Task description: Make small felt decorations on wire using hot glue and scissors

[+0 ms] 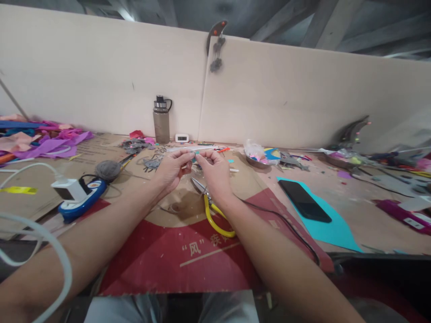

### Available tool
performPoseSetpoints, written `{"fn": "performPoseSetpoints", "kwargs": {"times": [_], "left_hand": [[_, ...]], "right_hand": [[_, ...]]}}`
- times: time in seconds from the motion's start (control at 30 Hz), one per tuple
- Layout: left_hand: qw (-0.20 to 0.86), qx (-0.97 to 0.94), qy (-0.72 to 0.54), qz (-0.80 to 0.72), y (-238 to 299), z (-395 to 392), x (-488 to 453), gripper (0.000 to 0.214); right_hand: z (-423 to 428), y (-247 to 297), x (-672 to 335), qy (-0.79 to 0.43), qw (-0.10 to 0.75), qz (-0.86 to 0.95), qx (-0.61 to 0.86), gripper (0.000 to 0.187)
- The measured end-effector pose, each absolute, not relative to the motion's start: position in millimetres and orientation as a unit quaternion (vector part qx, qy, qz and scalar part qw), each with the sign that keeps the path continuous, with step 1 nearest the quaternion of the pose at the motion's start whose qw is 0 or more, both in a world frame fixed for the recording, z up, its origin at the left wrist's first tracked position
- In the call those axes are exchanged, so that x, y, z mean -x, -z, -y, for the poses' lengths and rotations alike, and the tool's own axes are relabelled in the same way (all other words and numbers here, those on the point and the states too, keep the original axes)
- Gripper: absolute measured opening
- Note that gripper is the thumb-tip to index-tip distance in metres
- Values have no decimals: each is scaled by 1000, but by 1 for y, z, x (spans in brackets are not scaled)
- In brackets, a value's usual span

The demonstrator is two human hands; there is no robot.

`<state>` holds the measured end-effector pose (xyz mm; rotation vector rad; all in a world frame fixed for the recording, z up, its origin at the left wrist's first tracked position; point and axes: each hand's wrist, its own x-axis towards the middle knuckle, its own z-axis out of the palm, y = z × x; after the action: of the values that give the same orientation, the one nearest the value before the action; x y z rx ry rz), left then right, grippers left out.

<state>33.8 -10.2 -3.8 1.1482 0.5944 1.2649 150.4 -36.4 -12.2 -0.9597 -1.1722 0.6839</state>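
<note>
My left hand (175,168) and my right hand (215,172) meet over the middle of the cardboard sheet. Between their pinched fingertips is a small teal piece (195,155), mostly covered by the fingers and too small to make out as a kind of thing. Just under my right hand lie yellow-handled scissors (215,220), blades pointing away to the left, with my wrist hiding part of the handles. Past my left hand rests a tangle of grey thread or wire (152,163).
A blue-and-white power strip (82,199) with a plugged charger and a grey ball (107,170) are at left. A water bottle (161,121) stands by the back panel. On the right, a phone (305,200) lies on turquoise paper (336,231), beyond a bowl (258,162) of scraps.
</note>
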Motion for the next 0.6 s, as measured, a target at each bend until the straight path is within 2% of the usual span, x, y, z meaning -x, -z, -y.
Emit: {"fn": "performPoseSetpoints", "kwargs": {"times": [0.3, 0.6], "left_hand": [[507, -574, -562, -312, 6, 3, -28, 20], [444, -626, -543, -339, 8, 4, -27, 16]], "right_hand": [[43, 12, -159, -122, 621, 614, 473, 8], [42, 11, -164, -126, 605, 610, 496, 14]]}}
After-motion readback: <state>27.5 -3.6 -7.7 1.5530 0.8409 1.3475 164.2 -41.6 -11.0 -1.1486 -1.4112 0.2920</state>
